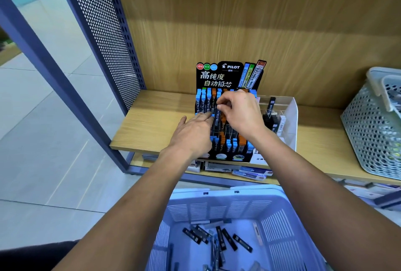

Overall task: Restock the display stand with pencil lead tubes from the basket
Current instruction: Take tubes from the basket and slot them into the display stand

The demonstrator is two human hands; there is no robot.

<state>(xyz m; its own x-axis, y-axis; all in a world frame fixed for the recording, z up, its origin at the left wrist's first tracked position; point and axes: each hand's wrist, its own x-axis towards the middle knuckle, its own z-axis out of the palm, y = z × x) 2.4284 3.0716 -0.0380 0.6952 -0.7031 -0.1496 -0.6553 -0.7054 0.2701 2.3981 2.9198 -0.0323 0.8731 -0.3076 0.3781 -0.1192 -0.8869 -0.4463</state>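
Pencil lead tubes [208, 99] stand upright in the slots of the black display stand [227, 75] on the wooden shelf [152, 123], long axes vertical, blue and orange caps up. From my remote seat I read the scene left to right. A perforated metal panel [104, 32] closes the shelf's left end. My left hand [192, 131] reaches forward, palm down, fingers straight and together, fingertips resting on a blue cap in the stand's left columns; it grips nothing. My right hand [240, 110] arches over the middle rows, wrist raised, thumb and fingers curled and pinching a dark tube [218, 116] that stands near vertical, lower end among the slots (how deep it sits I cannot tell). Just right of the stand is a clear acrylic organiser [286, 114] with a few dark items. A grey perforated basket [373, 131] sits at the shelf's far right. Below both forearms, the blue basket [288, 223] holds loose dark tubes [227, 238] lying flat, pointing various ways.
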